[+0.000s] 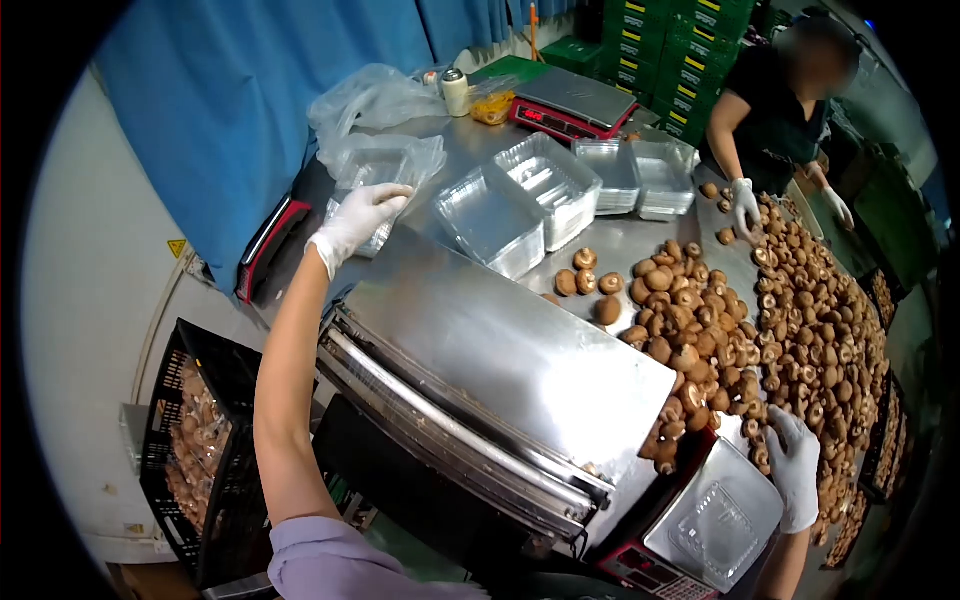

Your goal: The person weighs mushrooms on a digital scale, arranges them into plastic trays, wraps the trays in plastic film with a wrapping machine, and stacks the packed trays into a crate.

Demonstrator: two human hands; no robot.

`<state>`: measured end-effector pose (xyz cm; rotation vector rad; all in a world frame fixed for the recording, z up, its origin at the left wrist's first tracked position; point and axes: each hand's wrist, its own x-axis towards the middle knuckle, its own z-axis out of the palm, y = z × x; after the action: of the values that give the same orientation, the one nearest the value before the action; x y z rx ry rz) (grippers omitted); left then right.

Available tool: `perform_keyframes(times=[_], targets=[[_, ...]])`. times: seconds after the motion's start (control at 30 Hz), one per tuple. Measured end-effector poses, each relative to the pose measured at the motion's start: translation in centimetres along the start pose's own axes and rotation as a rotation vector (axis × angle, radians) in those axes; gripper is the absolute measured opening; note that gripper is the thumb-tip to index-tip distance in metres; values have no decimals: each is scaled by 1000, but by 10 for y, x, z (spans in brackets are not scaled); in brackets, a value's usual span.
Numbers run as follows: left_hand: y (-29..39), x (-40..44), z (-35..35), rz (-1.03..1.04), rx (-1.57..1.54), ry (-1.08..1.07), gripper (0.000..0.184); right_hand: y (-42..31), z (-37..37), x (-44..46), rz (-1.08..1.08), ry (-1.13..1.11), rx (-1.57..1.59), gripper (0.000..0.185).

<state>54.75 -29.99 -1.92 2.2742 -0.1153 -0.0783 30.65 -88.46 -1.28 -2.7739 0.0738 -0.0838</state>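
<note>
My left hand (362,225), in a white glove, is closed at the clear plastic trays (375,165) that sit partly inside a thin plastic bag (425,155). Its fingers point right over the tray edge. At the lower right, my right hand (795,468), gloved too, reaches to the near edge of the heap of brown mushrooms (700,320). The fingers there look slightly apart and touch mushrooms; I see nothing held in them. Beside this hand, a clear tray (718,525) rests on the metal plate of a red scale (640,570).
A metal wrapping machine (480,340) with a front roller lies between my arms. Stacked clear trays (490,220) stand behind it, with another red scale (570,105) farther back. A co-worker (785,110) handles mushrooms across the table. A black crate (200,450) holds packed mushrooms.
</note>
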Motion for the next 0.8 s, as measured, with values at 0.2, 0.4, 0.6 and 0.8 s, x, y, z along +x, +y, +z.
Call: perform_keyframes(times=[0.2,0.4,0.6,0.8], targets=[[140,-94,66,358,101,-190,30,99,-16,-115,200,214,75,24],[243,-158,147,497,115,-487,31,149,-42,-212,413,339,44,26],[303,-194,232,733,226,-666,33,187,-46,-301,671,455,70,30],[308,-194,306,794,260,-729,35,190,2,-345,741,38,-61,40]])
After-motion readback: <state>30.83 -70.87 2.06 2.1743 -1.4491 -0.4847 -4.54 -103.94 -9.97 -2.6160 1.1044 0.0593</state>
